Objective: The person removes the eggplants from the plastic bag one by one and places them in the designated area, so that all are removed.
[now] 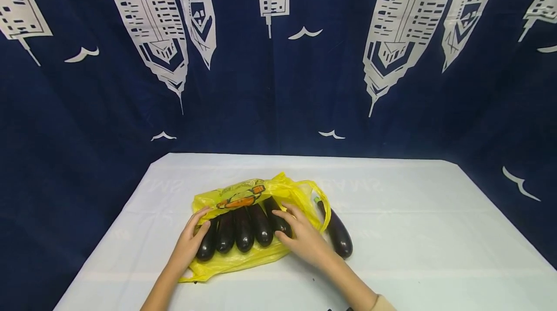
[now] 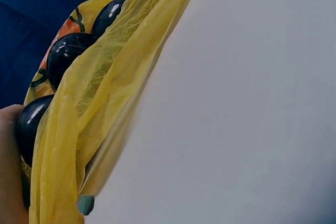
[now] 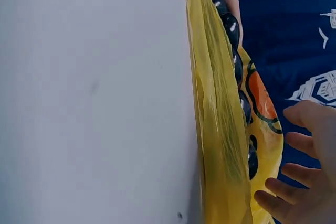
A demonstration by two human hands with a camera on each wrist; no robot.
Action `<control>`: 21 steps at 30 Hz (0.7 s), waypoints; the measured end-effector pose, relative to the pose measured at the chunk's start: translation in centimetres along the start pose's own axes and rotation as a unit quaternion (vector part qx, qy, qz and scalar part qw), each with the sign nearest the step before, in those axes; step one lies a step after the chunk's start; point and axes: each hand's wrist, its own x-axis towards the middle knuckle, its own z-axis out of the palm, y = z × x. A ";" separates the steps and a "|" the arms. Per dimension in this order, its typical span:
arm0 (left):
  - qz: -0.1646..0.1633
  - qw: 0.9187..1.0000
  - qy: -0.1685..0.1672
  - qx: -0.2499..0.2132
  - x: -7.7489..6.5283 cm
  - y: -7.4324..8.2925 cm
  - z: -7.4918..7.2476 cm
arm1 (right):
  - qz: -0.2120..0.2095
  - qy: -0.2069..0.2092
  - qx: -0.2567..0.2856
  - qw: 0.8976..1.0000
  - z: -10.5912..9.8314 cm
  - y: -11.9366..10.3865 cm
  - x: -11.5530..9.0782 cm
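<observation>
Several dark, glossy eggplants (image 1: 244, 233) lie side by side in the mouth of a yellow plastic bag (image 1: 235, 265). At the row's left end, my left hand (image 1: 189, 239) rests against the outermost eggplant (image 1: 206, 245), its fingers extended along the bag's edge. My right hand (image 1: 304, 239) is at the other end, fingers spread over the rightmost eggplant in the bag (image 1: 278, 221). In the right wrist view the right hand (image 3: 307, 174) has parted fingers with nothing gripped. The left wrist view shows only part of the left hand (image 2: 9, 166) beside an eggplant (image 2: 32, 124).
One more eggplant (image 1: 339, 233) lies outside the bag, just right of it, close to my right forearm. A bag handle loop (image 1: 325, 204) reaches over beside its stem. White cloth covers the table (image 1: 417, 233); a dark blue curtain (image 1: 278, 88) hangs behind.
</observation>
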 end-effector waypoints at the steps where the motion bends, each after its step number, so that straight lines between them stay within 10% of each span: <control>1: 0.000 1.000 -0.001 0.000 0.0 0.0 0.0 | -0.003 -0.001 0.000 1.000 0.2 0.1 0.0; 21: 0.006 1.000 -0.003 -0.003 0.0 0.2 0.0 | -0.027 0.008 0.012 1.000 2.6 1.7 -0.1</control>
